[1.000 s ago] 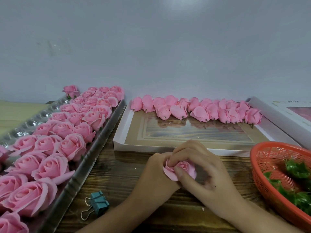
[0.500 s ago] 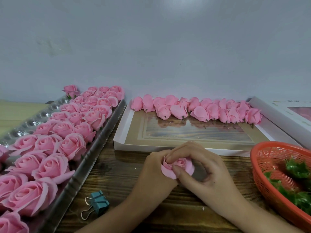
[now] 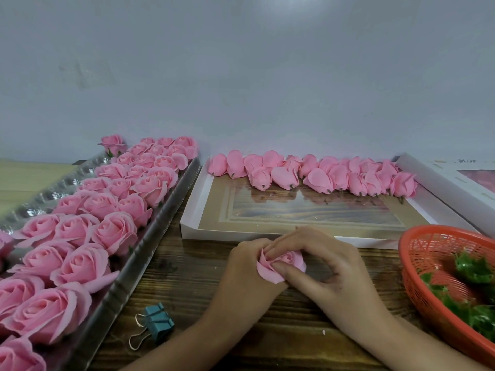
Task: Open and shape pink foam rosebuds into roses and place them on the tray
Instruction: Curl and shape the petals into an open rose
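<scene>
Wooden worktop point(image 3: 187, 290): dark brown boards with clear grain, lying under both hands and everything around them.
Wall point(image 3: 241, 76): plain pale grey, rising behind the worktop, well beyond the fingers.
Left hand point(image 3: 246, 266): fingers curled round a pink foam rosebud, gripping it from the left.
Right hand point(image 3: 329, 266): thumb and forefinger pinch an outer petal of the same rosebud.
Rosebud point(image 3: 292, 259): held between both hands, low over the worktop, partly opened, with one petal folded outward.
Tray point(image 3: 150, 253): long and silvery, left of the fingers, running back to the wall.
Roses point(image 3: 115, 231): opened pink blooms, packed in rows across the tray.
White box point(image 3: 195, 210): shallow, just beyond the fingers.
Closed buds point(image 3: 316, 175): a pink row along the box's far edge, against the wall.
Basket point(image 3: 417, 285): orange-red plastic mesh, right of the fingers.
Green leaves point(image 3: 471, 269): lying inside the basket.
Binder clip point(image 3: 158, 321): teal, flat on the worktop, nearer than the fingers and to their left, beside the tray.
Second box point(image 3: 442, 183): white, beyond the basket, far right.
</scene>
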